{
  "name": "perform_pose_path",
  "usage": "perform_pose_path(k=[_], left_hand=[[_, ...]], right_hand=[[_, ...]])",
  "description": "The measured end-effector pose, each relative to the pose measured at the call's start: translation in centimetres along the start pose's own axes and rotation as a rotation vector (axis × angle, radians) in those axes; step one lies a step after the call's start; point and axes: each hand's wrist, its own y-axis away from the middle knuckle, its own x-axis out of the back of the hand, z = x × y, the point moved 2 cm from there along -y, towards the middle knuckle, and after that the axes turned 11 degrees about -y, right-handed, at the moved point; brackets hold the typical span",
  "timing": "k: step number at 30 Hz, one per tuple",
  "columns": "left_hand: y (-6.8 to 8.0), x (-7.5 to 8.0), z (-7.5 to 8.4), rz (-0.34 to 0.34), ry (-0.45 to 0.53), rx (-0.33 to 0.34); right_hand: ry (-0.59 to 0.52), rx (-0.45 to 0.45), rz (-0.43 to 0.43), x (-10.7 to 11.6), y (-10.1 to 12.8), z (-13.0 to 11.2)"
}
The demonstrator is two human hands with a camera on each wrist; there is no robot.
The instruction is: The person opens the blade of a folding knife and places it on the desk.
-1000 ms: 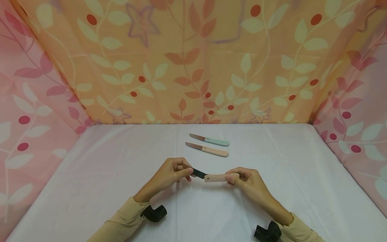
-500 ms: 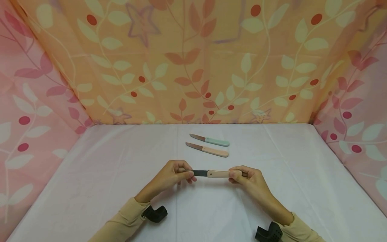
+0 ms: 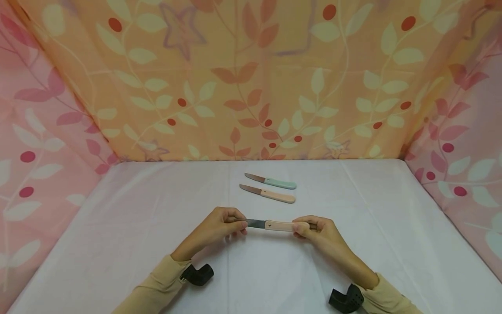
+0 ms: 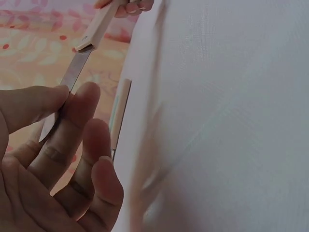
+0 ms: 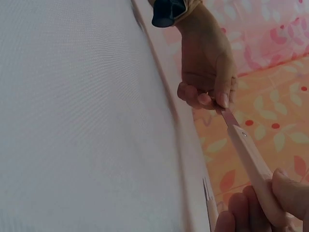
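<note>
A folding knife with a pale pink handle (image 3: 279, 225) is held level above the white table, its grey blade (image 3: 256, 223) in line with the handle. My left hand (image 3: 225, 222) pinches the blade near its tip between thumb and fingers, as the left wrist view shows. At the other end, my right hand (image 3: 319, 231) grips the handle's butt, thumb on the near side. Just beyond lie two similar knives with blades out: one with a beige handle (image 3: 277, 196), and behind it one with a mint green handle (image 3: 280, 183).
A white cloth (image 3: 129, 226) covers the table. Patterned fabric stands around it: an orange leaf-print sheet (image 3: 274, 65) at the back and pink ones at both sides. Black wrist devices (image 3: 197, 274) sit at both of my sleeve cuffs.
One second ago the blade stood at an angle to the handle; now the two form a straight line. Both hands keep their hold, and the two knives on the table stay put.
</note>
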Motion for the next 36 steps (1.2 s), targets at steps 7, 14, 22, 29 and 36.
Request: perform_pose_path(k=[7, 14, 22, 29, 36], left_hand=[[0.0, 0.4, -0.5, 0.032, 0.031, 0.039], [-0.1, 0.7, -1.1, 0.021, 0.066, 0.081], [-0.5, 1.4, -1.6, 0.069, 0.058, 0.069], [-1.4, 1.9, -2.3, 0.101, -0.009, 0.094], [-3.0, 2.8, -2.8, 0.169, -0.018, 0.123]], right_hand=[[0.019, -0.023, -0.095, -0.1, -0.1, 0.3], [0.093, 0.019, -0.140, 0.1, -0.4, 0.7], [0.178, 0.043, -0.115, 0.4, -0.7, 1.0], [0.202, 0.069, -0.107, 0.9, -2.0, 0.5], [0.261, 0.078, -0.100, 1.0, -4.2, 0.4]])
